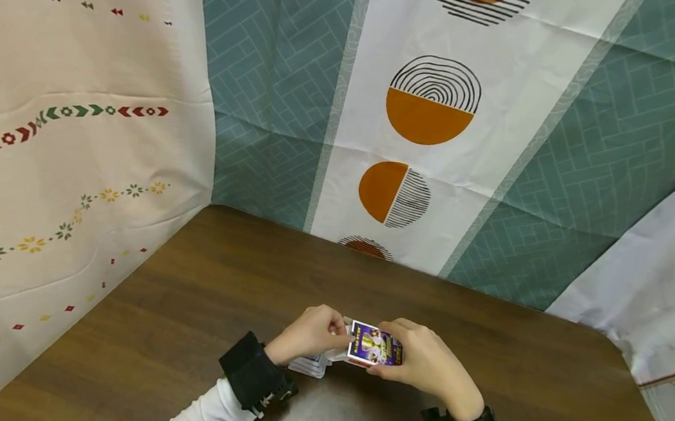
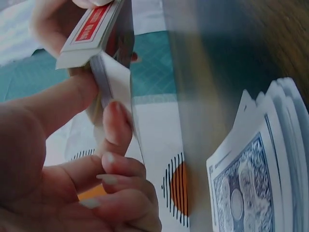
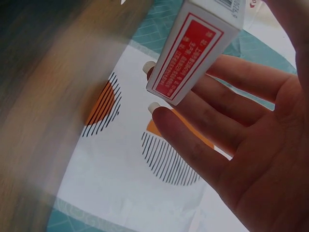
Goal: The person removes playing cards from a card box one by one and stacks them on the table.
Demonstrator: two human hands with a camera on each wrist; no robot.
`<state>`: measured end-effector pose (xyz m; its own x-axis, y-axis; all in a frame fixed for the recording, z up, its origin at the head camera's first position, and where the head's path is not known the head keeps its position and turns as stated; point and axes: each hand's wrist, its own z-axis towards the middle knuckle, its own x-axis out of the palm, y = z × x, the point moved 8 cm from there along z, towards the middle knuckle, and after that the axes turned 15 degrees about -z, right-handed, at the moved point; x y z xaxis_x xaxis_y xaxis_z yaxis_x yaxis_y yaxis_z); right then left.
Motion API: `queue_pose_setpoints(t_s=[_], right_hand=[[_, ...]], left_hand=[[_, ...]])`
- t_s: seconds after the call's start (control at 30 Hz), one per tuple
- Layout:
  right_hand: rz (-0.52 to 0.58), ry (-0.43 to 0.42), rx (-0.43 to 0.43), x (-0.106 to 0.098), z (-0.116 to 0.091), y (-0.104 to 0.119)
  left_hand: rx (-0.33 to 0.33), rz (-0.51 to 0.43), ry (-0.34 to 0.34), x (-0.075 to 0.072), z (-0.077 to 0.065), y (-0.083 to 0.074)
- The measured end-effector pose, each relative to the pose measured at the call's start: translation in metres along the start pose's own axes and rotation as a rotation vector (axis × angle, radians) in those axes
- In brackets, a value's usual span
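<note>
A small playing card box (image 1: 375,345), purple and yellow on its upper face, is gripped by my right hand (image 1: 425,363) between thumb and fingers. The right wrist view shows its white side with a red printed panel (image 3: 188,58). At the box's other end my left hand (image 1: 309,336) pinches the white flap (image 2: 118,79) between thumb and index finger, with the other fingers curled. Just below that hand lies a loose stack of playing cards (image 1: 309,365), with blue patterned backs in the left wrist view. The inside of the box is hidden.
The brown wooden table (image 1: 229,281) carries the cards. Hanging cloths stand along its edges: a cream one (image 1: 63,207) at left, a teal and white one (image 1: 272,127) behind, and a white one (image 1: 647,294) at right. Both wrists wear black straps (image 1: 256,371).
</note>
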<state>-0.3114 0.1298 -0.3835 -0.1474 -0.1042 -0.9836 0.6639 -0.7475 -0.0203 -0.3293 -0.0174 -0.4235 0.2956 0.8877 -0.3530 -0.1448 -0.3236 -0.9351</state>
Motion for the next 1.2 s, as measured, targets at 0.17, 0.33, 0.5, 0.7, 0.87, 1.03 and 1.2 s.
queue_pose_setpoints(t_s=[0.17, 0.33, 0.5, 0.7, 0.87, 1.03, 1.2], right_hand=[[-0.025, -0.026, -0.007, -0.005, -0.001, 0.002], [-0.027, -0.033, -0.010, -0.007, -0.001, 0.003], [-0.023, -0.016, 0.002, -0.006, -0.001, 0.001], [-0.022, -0.003, 0.010, -0.004, -0.001, -0.001], [-0.024, -0.005, 0.025, -0.005, -0.001, -0.004], [-0.016, -0.006, 0.024, -0.006, -0.002, -0.004], [-0.017, -0.009, 0.028, -0.006, -0.003, -0.006]], left_hand=[[-0.043, -0.097, 0.021, 0.002, 0.001, 0.003], [-0.102, -0.228, 0.075, 0.002, 0.000, 0.009], [-0.133, -0.326, 0.152, 0.000, 0.000, 0.014], [-0.141, -0.369, 0.213, -0.008, -0.001, 0.015], [-0.129, -0.320, 0.202, -0.020, -0.001, 0.014], [-0.143, -0.363, 0.251, -0.022, -0.003, 0.012], [-0.178, -0.448, 0.286, -0.024, -0.007, 0.010]])
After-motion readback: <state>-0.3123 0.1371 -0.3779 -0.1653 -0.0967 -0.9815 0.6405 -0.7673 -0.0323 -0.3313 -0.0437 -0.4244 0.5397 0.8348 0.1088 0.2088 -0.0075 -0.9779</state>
